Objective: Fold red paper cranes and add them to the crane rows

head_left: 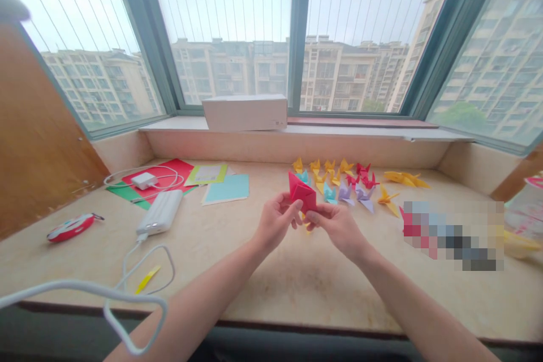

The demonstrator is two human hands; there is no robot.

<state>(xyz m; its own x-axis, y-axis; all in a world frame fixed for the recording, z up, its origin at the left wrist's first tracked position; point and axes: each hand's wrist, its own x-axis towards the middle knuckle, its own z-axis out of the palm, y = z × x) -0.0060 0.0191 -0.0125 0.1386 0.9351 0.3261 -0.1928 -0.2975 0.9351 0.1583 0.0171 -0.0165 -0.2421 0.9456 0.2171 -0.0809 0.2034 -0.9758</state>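
Observation:
A partly folded piece of red origami paper (pixel 304 194) is held up above the table, a pointed flap rising at its upper left. My left hand (pixel 280 216) pinches its lower left side, thumb across the front. At the lower right corner, my right hand (pixel 335 225) grips it between thumb and fingers. Just behind the hands stand several folded paper cranes in rows: yellow cranes (pixel 330 167), red cranes (pixel 363 175), purple cranes (pixel 355 194) and blue ones (pixel 330 193). Something yellow shows partly below the red paper, mostly hidden by my fingers.
Left on the table (pixel 237 260) lie blue paper sheets (pixel 227 188), red paper (pixel 169 172), a white charger (pixel 144 181), a power bank (pixel 160 212) with a white cable (pixel 85 287), and a red-white pouch-like object (pixel 71 228). A white box (pixel 245 113) sits on the sill. A blurred patch covers something at right.

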